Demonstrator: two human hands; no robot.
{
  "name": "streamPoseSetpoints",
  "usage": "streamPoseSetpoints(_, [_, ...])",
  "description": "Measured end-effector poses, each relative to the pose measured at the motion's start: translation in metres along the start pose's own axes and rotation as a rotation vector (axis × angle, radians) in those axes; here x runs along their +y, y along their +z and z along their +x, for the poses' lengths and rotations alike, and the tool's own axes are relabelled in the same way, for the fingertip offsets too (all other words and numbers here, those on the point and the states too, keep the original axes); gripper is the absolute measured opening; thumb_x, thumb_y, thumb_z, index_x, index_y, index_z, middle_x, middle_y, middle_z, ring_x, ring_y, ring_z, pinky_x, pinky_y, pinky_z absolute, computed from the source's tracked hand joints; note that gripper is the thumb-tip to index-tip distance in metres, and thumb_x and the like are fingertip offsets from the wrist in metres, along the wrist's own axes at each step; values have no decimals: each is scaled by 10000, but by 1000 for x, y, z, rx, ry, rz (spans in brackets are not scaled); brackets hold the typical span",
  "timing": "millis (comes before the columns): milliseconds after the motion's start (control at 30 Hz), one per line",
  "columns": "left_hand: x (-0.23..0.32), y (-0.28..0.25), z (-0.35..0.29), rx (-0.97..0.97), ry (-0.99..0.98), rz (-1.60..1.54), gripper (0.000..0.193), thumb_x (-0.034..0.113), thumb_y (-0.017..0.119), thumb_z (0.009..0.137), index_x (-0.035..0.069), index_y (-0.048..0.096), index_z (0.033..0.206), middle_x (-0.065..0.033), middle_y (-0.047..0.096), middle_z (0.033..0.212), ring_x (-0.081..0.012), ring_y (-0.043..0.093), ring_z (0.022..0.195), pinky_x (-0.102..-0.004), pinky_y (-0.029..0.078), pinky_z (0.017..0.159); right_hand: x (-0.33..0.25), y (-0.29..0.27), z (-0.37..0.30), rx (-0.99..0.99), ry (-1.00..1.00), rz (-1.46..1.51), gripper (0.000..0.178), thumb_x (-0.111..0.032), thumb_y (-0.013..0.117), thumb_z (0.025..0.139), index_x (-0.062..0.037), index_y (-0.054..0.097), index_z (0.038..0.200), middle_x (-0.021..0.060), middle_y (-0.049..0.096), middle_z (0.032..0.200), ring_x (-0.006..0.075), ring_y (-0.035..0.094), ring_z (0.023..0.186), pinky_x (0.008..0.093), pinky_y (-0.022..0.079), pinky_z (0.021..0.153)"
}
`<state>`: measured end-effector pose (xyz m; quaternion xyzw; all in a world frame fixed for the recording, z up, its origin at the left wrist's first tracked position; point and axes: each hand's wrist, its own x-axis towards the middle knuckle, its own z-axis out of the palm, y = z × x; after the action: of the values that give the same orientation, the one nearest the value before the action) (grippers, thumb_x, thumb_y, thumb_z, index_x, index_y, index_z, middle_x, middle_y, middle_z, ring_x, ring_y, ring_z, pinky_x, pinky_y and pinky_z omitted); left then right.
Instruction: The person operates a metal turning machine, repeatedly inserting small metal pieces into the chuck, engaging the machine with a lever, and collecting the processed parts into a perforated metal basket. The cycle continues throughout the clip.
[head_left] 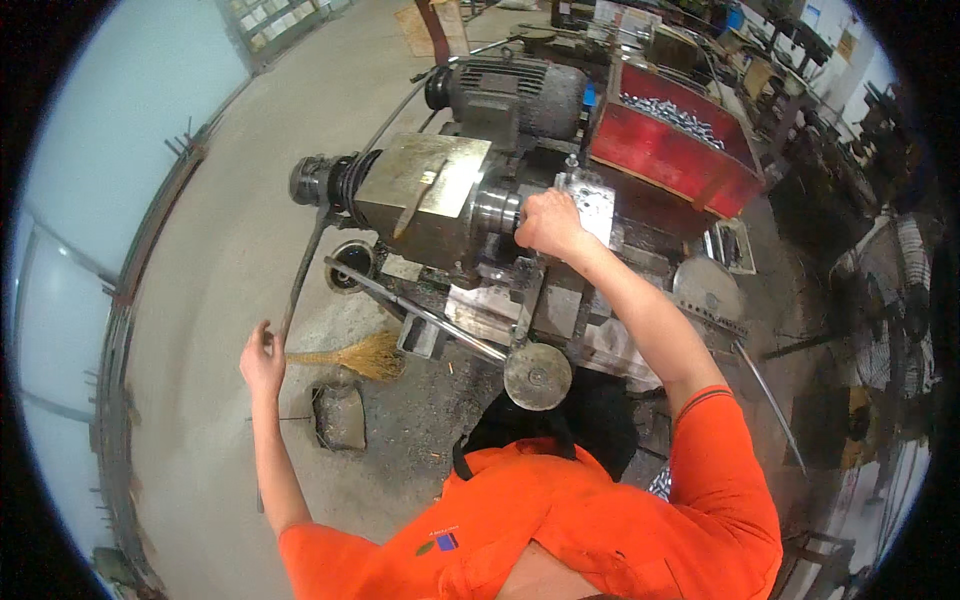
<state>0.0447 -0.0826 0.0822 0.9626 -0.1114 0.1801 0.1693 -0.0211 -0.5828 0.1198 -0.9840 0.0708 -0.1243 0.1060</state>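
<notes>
In front of me stands a small lathe-like machine with a metal headstock (pixel 415 185) and a round chuck (pixel 496 211). My right hand (pixel 550 222) is at the chuck's right face, its fingers closed together. Whatever they pinch is hidden behind the knuckles. Just beyond that hand sits a shiny metal tool block (pixel 593 205) with a bolt standing on top. Out to the left, my left hand (pixel 263 362) is closed around the lower end of a long dark lever (pixel 305 265), which runs up to the headstock's left end.
A red bin (pixel 672 140) of small metal parts stands behind the machine at right. An electric motor (pixel 520 95) sits at the back. A long handle (pixel 420 310) and round disc (pixel 538 376) lie nearer me. A straw broom (pixel 365 356) and dustpan (pixel 340 416) are on the floor.
</notes>
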Motion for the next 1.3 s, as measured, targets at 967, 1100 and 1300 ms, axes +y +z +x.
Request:
streamPoseSetpoints(967, [48, 32, -72, -218, -373, 130, 312, 305, 643, 702, 32, 599, 847, -211, 627, 816, -396, 603, 800, -467, 469, 726, 3, 14, 5, -11, -84, 17, 224, -175, 567, 517, 16, 638, 607, 239, 606, 695, 384, 588, 762, 431, 479, 740])
streamPoseSetpoints(1100, [16, 38, -63, -296, -339, -105, 311, 266, 662, 698, 5, 591, 854, -199, 617, 754, -346, 617, 732, -416, 480, 680, 11, 3, -2, 22, -69, -75, 234, -200, 583, 537, 4, 650, 630, 221, 617, 714, 364, 585, 789, 423, 470, 765])
streamPoseSetpoints(1300, [8, 27, -35, -517, -265, -352, 291, 199, 665, 751, -41, 583, 894, -117, 572, 625, -184, 590, 523, -326, 461, 474, 61, -98, 16, 95, 227, -209, 353, -268, 645, 597, -19, 686, 845, 199, 584, 1093, 343, 524, 977, 413, 460, 848])
